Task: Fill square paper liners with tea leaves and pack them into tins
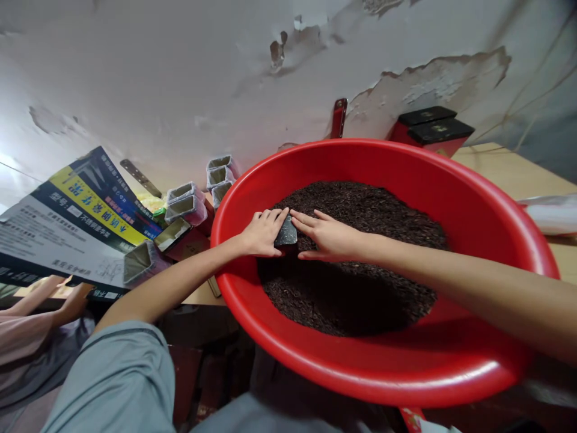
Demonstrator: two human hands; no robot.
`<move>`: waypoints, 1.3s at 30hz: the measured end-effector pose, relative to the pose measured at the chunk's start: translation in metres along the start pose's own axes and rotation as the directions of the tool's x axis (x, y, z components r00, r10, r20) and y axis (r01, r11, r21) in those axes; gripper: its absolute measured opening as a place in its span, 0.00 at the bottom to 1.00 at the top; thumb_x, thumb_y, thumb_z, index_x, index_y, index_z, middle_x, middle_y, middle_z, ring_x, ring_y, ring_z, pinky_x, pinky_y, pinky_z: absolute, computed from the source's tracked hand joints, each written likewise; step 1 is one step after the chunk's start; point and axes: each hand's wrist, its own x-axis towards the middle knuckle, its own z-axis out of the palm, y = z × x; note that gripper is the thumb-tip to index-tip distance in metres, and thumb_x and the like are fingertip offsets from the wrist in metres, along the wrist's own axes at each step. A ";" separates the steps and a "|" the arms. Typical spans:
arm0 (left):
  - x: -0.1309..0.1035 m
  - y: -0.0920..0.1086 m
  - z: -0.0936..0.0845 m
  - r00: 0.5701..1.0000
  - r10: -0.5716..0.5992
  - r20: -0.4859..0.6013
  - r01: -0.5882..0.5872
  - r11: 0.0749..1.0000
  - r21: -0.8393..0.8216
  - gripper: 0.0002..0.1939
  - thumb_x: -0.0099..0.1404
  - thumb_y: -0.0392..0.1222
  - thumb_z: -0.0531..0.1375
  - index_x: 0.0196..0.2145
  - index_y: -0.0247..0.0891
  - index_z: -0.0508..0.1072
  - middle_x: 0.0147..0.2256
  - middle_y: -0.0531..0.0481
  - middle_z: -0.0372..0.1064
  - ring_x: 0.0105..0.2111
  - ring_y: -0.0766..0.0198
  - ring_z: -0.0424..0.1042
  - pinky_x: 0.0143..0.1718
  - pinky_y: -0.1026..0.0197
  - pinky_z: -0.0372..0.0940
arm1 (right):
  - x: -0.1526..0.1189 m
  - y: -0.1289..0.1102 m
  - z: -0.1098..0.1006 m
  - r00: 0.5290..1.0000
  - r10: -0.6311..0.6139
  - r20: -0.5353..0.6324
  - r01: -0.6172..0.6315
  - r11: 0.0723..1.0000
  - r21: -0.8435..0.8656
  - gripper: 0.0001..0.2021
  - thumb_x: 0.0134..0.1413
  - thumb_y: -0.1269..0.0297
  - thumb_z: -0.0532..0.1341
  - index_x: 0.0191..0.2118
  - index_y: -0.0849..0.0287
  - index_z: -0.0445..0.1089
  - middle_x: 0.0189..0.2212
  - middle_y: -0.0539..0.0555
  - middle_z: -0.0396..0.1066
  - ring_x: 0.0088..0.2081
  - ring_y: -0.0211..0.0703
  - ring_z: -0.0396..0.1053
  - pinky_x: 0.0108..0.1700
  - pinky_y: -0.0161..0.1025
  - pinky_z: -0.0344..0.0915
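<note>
Left hand [262, 233] and right hand [328, 236] met over one small dark pouch [286, 232], set upright in the loose dark tea [351, 258].

The left hand gripped the pouch from its side, fingers curled around the edge; the right hand lay flat just beside it, fingers stretched out and touching the pouch's other side, not closed around anything. Both rested inside one big red basin [451, 180], with the tea under and beyond the palms. Out past the left hand stood about seven open silver pouches [184, 207] in a cluster, near one printed cardboard box [67, 222]. Beyond the right hand sat two red boxes with black lids [433, 129] against the wall. Another person's arm [54, 300] showed far left.
</note>
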 end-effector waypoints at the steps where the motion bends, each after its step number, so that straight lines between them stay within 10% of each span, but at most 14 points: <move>1: 0.000 -0.001 0.001 1.000 -0.001 -0.013 0.001 1.000 -0.004 0.62 0.53 0.55 0.69 0.73 0.28 0.40 0.68 0.23 0.51 0.63 0.35 0.58 0.60 0.41 0.55 | -0.001 0.000 0.003 1.000 -0.012 0.000 0.012 1.000 -0.009 0.46 0.60 0.49 0.63 0.74 0.71 0.47 0.72 0.76 0.41 0.72 0.66 0.51 0.69 0.67 0.51; 8: 0.000 -0.006 0.001 1.000 -0.015 -0.023 0.014 1.000 -0.017 0.63 0.51 0.56 0.70 0.73 0.30 0.42 0.68 0.25 0.51 0.63 0.36 0.59 0.60 0.41 0.56 | -0.002 0.001 0.026 0.998 -0.012 0.055 0.008 0.997 0.073 0.63 0.53 0.48 0.67 0.74 0.73 0.20 0.72 0.79 0.18 0.75 0.69 0.31 0.69 0.68 0.50; 19: -0.019 -0.006 -0.024 0.977 -0.097 -0.190 0.088 0.994 -0.058 0.63 0.50 0.53 0.70 0.74 0.34 0.42 0.60 0.30 0.60 0.59 0.37 0.61 0.57 0.38 0.59 | -0.010 0.009 -0.011 0.987 0.132 -0.087 -0.137 0.989 -0.055 0.58 0.61 0.51 0.63 0.73 0.65 0.13 0.74 0.77 0.27 0.74 0.72 0.34 0.68 0.73 0.46; 24: -0.035 -0.014 -0.077 0.773 -0.190 -0.605 0.023 0.962 -0.272 0.67 0.50 0.57 0.72 0.75 0.41 0.36 0.61 0.34 0.56 0.62 0.37 0.58 0.62 0.34 0.56 | -0.009 -0.022 -0.038 0.893 0.020 -0.449 -0.145 0.959 -0.245 0.61 0.61 0.53 0.64 0.70 0.58 0.04 0.74 0.72 0.20 0.75 0.72 0.28 0.70 0.75 0.35; 28: -0.028 0.021 -0.102 0.598 -0.311 -0.738 -0.147 0.863 -0.483 0.66 0.52 0.64 0.70 0.75 0.40 0.37 0.66 0.34 0.52 0.66 0.37 0.55 0.66 0.34 0.54 | -0.011 -0.036 -0.058 0.802 -0.055 -0.595 -0.224 0.895 -0.385 0.64 0.57 0.51 0.67 0.71 0.51 0.06 0.75 0.70 0.23 0.73 0.83 0.29 0.64 0.86 0.27; 30: -0.018 0.040 -0.105 0.593 -0.355 -0.723 -0.219 0.793 -0.568 0.62 0.57 0.66 0.66 0.74 0.39 0.36 0.67 0.34 0.52 0.67 0.38 0.55 0.67 0.35 0.55 | -0.016 -0.030 -0.067 0.757 -0.052 -0.651 -0.299 0.859 -0.416 0.65 0.55 0.48 0.67 0.70 0.46 0.05 0.76 0.69 0.28 0.72 0.88 0.31 0.62 0.89 0.27; 35: 0.000 0.039 -0.122 0.732 -0.278 -0.622 -0.349 0.631 -0.693 0.47 0.68 0.72 0.47 0.73 0.41 0.47 0.66 0.36 0.58 0.66 0.40 0.58 0.64 0.35 0.59 | -0.033 -0.002 -0.087 0.721 -0.114 -0.683 -0.318 0.821 -0.473 0.65 0.50 0.38 0.63 0.70 0.47 0.05 0.73 0.69 0.37 0.69 0.86 0.42 0.66 0.82 0.35; 37: 0.002 0.025 -0.135 0.679 -0.325 -0.658 -0.393 0.596 -0.700 0.45 0.69 0.74 0.36 0.73 0.43 0.51 0.62 0.37 0.64 0.63 0.41 0.63 0.60 0.34 0.63 | -0.035 0.003 -0.092 0.736 -0.099 -0.670 -0.328 0.814 -0.480 0.66 0.48 0.37 0.63 0.69 0.48 0.04 0.71 0.69 0.39 0.68 0.84 0.43 0.66 0.79 0.38; 39: 0.002 0.017 -0.145 0.536 -0.415 -0.735 -0.353 0.681 -0.642 0.46 0.68 0.75 0.33 0.72 0.47 0.51 0.62 0.38 0.65 0.63 0.42 0.62 0.61 0.32 0.59 | -0.033 0.003 -0.093 0.725 -0.110 -0.680 -0.322 0.818 -0.476 0.66 0.48 0.38 0.63 0.71 0.48 0.07 0.70 0.69 0.42 0.67 0.82 0.46 0.66 0.76 0.41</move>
